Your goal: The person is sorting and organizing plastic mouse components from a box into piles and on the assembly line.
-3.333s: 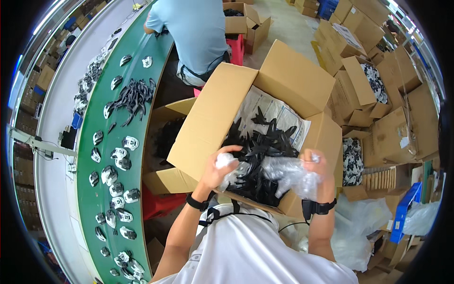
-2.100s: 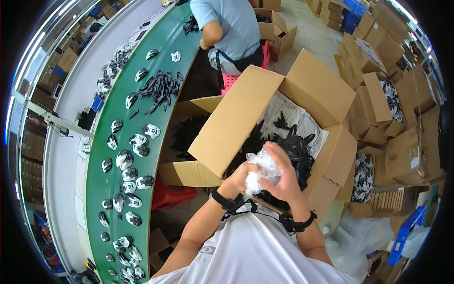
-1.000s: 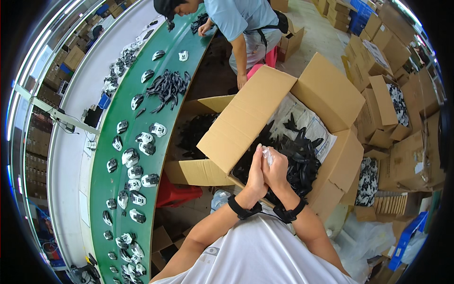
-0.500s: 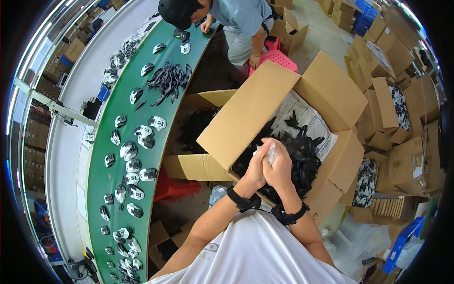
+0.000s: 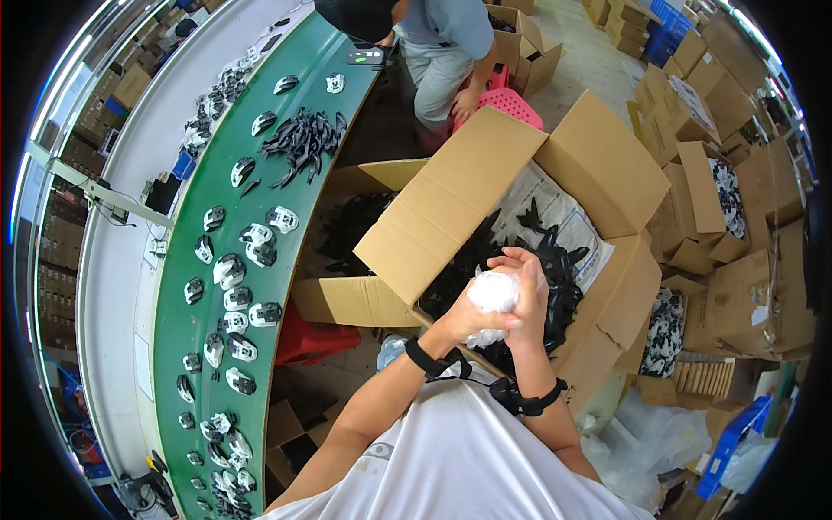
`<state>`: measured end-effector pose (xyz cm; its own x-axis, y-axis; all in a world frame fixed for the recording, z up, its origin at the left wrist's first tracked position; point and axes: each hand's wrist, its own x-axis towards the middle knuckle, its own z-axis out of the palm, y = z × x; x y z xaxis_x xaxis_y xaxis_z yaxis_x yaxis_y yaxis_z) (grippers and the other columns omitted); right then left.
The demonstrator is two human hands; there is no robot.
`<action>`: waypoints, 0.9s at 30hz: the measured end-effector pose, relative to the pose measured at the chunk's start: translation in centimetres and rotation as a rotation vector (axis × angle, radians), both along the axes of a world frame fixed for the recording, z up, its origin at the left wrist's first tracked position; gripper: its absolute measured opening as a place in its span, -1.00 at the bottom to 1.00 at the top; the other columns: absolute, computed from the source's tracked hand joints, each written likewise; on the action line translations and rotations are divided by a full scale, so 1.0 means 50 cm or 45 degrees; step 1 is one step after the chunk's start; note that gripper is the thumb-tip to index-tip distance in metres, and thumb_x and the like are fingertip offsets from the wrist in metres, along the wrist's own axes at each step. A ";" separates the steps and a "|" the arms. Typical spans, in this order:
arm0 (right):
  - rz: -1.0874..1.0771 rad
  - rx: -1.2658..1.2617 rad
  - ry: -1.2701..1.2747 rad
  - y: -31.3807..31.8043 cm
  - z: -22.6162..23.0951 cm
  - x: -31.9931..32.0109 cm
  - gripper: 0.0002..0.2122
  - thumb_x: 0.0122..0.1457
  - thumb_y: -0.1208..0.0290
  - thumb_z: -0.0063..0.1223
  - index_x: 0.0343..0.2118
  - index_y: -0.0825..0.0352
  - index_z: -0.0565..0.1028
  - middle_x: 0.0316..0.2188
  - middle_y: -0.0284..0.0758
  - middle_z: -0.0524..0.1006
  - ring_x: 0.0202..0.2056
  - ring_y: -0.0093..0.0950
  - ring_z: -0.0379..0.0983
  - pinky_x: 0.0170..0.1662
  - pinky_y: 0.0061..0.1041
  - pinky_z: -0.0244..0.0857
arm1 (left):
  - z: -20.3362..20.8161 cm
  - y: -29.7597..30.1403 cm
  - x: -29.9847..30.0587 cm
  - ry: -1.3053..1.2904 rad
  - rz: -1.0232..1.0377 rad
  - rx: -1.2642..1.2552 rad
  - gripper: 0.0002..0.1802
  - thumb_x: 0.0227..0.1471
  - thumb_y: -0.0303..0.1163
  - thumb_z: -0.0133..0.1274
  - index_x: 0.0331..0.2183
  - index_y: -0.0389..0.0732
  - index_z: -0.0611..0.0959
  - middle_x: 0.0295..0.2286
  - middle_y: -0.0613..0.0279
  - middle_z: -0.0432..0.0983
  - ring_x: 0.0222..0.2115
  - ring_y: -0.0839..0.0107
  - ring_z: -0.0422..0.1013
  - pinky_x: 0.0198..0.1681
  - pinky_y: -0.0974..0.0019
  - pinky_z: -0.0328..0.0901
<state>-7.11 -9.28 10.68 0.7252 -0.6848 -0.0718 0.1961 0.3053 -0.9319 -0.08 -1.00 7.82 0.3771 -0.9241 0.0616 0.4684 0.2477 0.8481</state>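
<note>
A crumpled white wad (image 5: pixel 496 292), perhaps thin plastic film or tissue, is squeezed between my two hands. My left hand (image 5: pixel 468 319) wraps round its left and lower side, with a bit of white poking out beneath. From the right, my right hand (image 5: pixel 529 299) cups it with bent fingers. Both hands are over an open cardboard box (image 5: pixel 451 212), which holds many black curved plastic parts (image 5: pixel 563 282) and a printed white sheet (image 5: pixel 576 212) along one inner side. Each of my wrists wears a black strap with a small device.
On the left runs a green conveyor belt (image 5: pixel 195 334) carrying black-and-white mouse-shaped shells (image 5: pixel 228 271) and a pile of black parts (image 5: pixel 303 146). Another person (image 5: pixel 442 43) sits beyond, by a pink stool (image 5: pixel 511 104). Cartons (image 5: pixel 732 295) and plastic bags (image 5: pixel 646 433) crowd the right.
My hands have opened apart somewhat, so the white wad shows more fully between them. The other person's head and a small dark device near it have shifted right.
</note>
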 end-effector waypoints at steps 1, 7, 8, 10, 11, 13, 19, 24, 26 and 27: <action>0.001 -0.001 -0.002 -0.004 -0.002 -0.004 -0.46 0.20 -0.06 -0.13 -0.10 0.44 0.35 -0.29 -0.19 0.50 -0.29 -0.47 0.42 -0.18 -0.50 0.30 | -0.007 0.005 -0.005 -0.002 0.001 -0.001 -0.29 -0.30 -0.31 0.37 -0.07 -0.27 0.45 -0.21 0.25 0.46 -0.18 0.47 0.36 -0.05 0.35 0.25; 0.185 -0.286 0.064 -0.048 0.005 -0.041 -0.63 0.16 0.26 0.05 -0.07 0.42 0.38 -0.15 -0.25 0.46 -0.15 -0.52 0.37 -0.09 -0.54 0.27 | -0.050 0.038 0.007 0.916 0.084 0.125 -0.48 -0.18 -0.48 0.17 -0.09 -0.36 0.46 -0.25 0.12 0.50 -0.27 0.32 0.46 -0.22 0.29 0.39; 0.220 -0.319 0.119 -0.049 0.017 -0.046 -0.68 0.07 0.44 0.16 -0.11 0.41 0.43 -0.18 -0.31 0.47 -0.19 -0.58 0.38 -0.17 -0.60 0.31 | -0.066 0.048 0.022 0.905 -0.049 0.015 -0.50 -0.17 -0.49 0.15 -0.11 -0.37 0.48 -0.26 0.10 0.51 -0.28 0.32 0.47 -0.22 0.30 0.39; 0.231 -0.363 0.151 -0.047 0.002 -0.058 -0.71 0.07 0.45 0.16 -0.15 0.41 0.45 -0.21 -0.32 0.47 -0.23 -0.60 0.39 -0.21 -0.62 0.31 | -0.048 0.041 0.015 0.876 0.029 0.074 -0.52 -0.17 -0.49 0.14 -0.11 -0.37 0.48 -0.26 0.10 0.51 -0.28 0.32 0.47 -0.22 0.31 0.38; 0.248 -0.406 0.179 -0.046 -0.009 -0.063 -0.74 0.07 0.46 0.16 -0.18 0.41 0.47 -0.24 -0.33 0.48 -0.27 -0.62 0.40 -0.26 -0.65 0.32 | -0.042 0.037 0.011 0.843 0.113 0.131 -0.53 -0.17 -0.50 0.14 -0.12 -0.37 0.49 -0.27 0.11 0.51 -0.28 0.32 0.47 -0.21 0.32 0.38; 0.164 -0.388 0.169 -0.047 -0.027 -0.069 -0.83 0.09 0.48 0.14 -0.27 0.43 0.49 -0.31 -0.37 0.49 -0.34 -0.66 0.41 -0.34 -0.69 0.32 | -0.038 0.033 0.010 0.831 0.135 0.103 -0.54 -0.17 -0.50 0.14 -0.13 -0.37 0.49 -0.28 0.11 0.51 -0.28 0.31 0.47 -0.19 0.32 0.37; -0.001 0.132 -0.027 -0.064 -0.020 -0.084 -0.88 0.20 0.45 -0.03 -0.26 0.38 0.42 -0.35 -0.34 0.51 -0.36 -0.62 0.42 -0.34 -0.61 0.34 | -0.039 0.036 0.006 0.850 0.262 0.129 -0.57 -0.17 -0.49 0.13 -0.15 -0.32 0.49 -0.30 0.14 0.50 -0.30 0.33 0.46 -0.22 0.31 0.37; -0.058 0.221 -0.141 -0.088 -0.033 -0.098 -0.88 0.19 0.48 -0.13 -0.27 0.37 0.40 -0.33 -0.33 0.50 -0.35 -0.57 0.41 -0.33 -0.49 0.33 | -0.062 0.043 0.014 0.790 0.290 0.182 -0.54 -0.18 -0.51 0.10 -0.13 -0.28 0.45 -0.29 0.19 0.46 -0.31 0.35 0.44 -0.24 0.32 0.34; -0.155 0.391 -0.196 -0.100 -0.036 -0.108 -0.88 0.19 0.47 -0.13 -0.25 0.35 0.39 -0.32 -0.34 0.50 -0.35 -0.56 0.42 -0.34 -0.49 0.33 | -0.062 0.047 0.021 0.821 0.321 0.134 -0.57 -0.19 -0.53 0.06 -0.16 -0.24 0.45 -0.34 0.18 0.44 -0.33 0.32 0.44 -0.26 0.29 0.36; -0.254 0.560 -0.252 -0.108 -0.037 -0.113 -0.87 0.19 0.46 -0.12 -0.23 0.33 0.39 -0.31 -0.36 0.50 -0.35 -0.55 0.42 -0.35 -0.49 0.33 | -0.059 0.047 0.026 0.851 0.351 0.086 -0.60 -0.19 -0.54 0.03 -0.19 -0.20 0.44 -0.38 0.17 0.42 -0.36 0.30 0.44 -0.29 0.27 0.39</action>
<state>-12.77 -14.71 8.83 0.6128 -0.7467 -0.2587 0.4496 0.5987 -0.6629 1.22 1.34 4.85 0.5337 -0.7839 -0.3174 0.8203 0.3884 0.4199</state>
